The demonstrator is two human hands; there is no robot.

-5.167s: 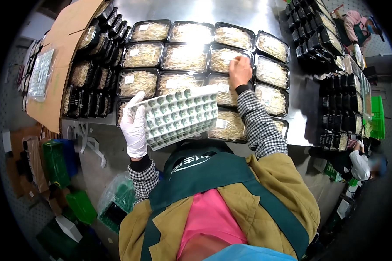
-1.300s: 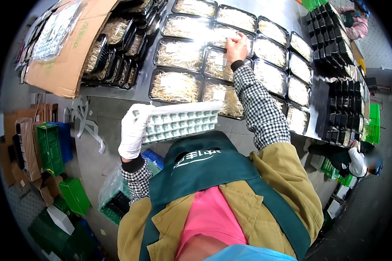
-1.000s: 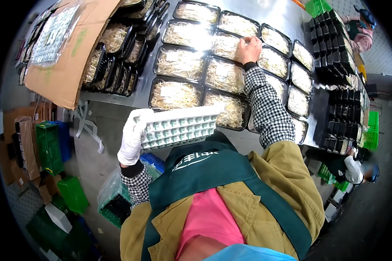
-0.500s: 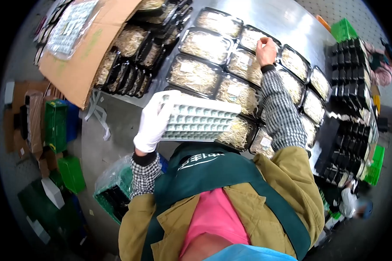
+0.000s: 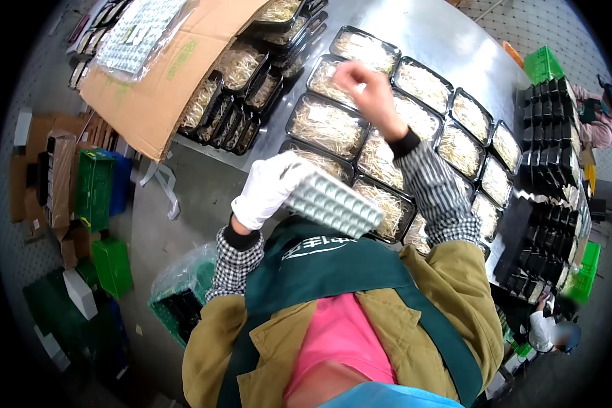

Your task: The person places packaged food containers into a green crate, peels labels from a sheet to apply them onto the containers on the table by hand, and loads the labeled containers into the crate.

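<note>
My left hand [image 5: 265, 190], in a white glove, grips a sheet of pale green labels [image 5: 336, 204] in rows, tilted in front of my apron. My bare right hand [image 5: 370, 95] is above the black trays of bean sprouts, fingers curled together; whatever is in them is too small or blurred to make out. Beneath and around it, wrapped sprout trays [image 5: 330, 124] lie in rows on the metal table [image 5: 428, 30]. My right forearm hides some trays, and the label sheet covers part of the nearest ones.
Stacked sprout trays [image 5: 241, 64] stand at the left beside a cardboard sheet [image 5: 136, 109] bearing a plastic-wrapped label pack [image 5: 139, 34]. More black tray stacks [image 5: 547, 115] line the right side. A green crate [image 5: 166, 299] sits below left. Other people [image 5: 547, 330] are at the far right.
My right hand has moved left across the trays, towards the far left rows. My left hand has shifted slightly right with the label sheet, which now tilts down to the right.
</note>
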